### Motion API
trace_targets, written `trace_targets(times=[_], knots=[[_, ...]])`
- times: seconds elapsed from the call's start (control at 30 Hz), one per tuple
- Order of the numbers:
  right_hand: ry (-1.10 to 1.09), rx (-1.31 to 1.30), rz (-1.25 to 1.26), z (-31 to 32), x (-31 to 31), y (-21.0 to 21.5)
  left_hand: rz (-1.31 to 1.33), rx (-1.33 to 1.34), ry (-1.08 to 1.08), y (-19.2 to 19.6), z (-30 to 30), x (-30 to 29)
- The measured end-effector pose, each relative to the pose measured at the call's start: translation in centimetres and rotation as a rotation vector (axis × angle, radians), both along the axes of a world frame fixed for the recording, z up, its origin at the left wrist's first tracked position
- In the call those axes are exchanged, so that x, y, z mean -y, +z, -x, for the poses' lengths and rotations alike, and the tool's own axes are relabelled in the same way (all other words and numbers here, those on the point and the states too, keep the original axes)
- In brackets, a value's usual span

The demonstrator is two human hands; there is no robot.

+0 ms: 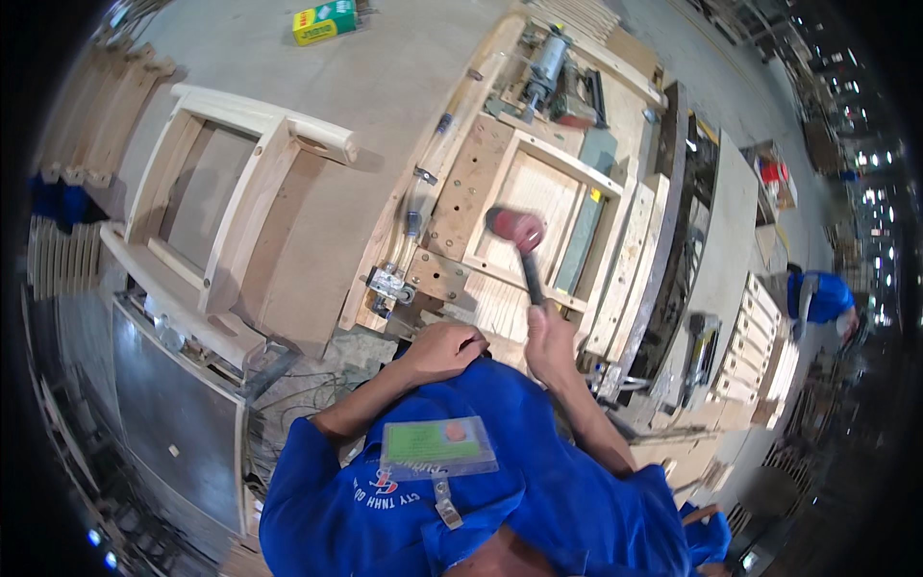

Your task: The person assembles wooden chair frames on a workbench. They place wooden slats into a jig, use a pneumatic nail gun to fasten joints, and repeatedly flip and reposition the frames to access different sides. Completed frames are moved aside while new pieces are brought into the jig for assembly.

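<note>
Right hand (551,343) is wrapped around the dark handle of a mallet (519,229), with the thumb lying along it, presumably to steer the head. Left hand (448,350) rests against the blue shirt (404,524), fingers loosely curled; nothing shows in it, though how far it closes I cannot tell.

Largest is the wooden bench (471,173) ahead of the body, its bolted boards probably there to keep work from sliding. Left of it, well apart, sits a bigger pale wooden assembly (245,202), out of the mallet's way. Flat on the bench lies a rectangular wooden frame (569,162), directly ahead of the hands — likely so that its joints are within easy reach. Along its right side runs a green strip (580,245), which seems to pass beneath the far rail, perhaps as a support. Above this frame, a metal cylinder (549,60) is mounted at the far end, its rod aimed back toward the work, as if for pressing. Over the frame's opening hangs the mallet head — blurred, so contact cannot be judged. Smallest, a metal valve (389,284) sits at the bench's near left corner, handy to the left hand.
</note>
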State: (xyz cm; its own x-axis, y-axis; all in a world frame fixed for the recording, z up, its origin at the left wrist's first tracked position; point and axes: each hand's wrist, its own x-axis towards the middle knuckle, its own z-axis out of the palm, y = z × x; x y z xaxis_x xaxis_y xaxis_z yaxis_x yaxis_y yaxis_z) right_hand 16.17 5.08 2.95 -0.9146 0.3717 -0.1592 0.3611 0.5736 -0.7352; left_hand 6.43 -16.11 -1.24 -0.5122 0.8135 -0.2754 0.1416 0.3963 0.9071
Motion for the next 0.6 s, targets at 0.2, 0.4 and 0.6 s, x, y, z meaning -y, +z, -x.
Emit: trace_targets(times=[0.2,0.4,0.6], knots=[[-0.019,-0.359,-0.165,-1.1,0.4,1.4,-0.023,0.012,-0.022,1.7,-0.2,-2.0],[-0.153,-0.049,0.075,-1.4,-2.9,2.7,-0.018,-0.184,-0.051,2.6,1.1,-3.6],[-0.492,-0.156,-0.333,0.2,-12.9,1.9,-0.130,-0.398,-0.050,3.6,2.3,-6.2]])
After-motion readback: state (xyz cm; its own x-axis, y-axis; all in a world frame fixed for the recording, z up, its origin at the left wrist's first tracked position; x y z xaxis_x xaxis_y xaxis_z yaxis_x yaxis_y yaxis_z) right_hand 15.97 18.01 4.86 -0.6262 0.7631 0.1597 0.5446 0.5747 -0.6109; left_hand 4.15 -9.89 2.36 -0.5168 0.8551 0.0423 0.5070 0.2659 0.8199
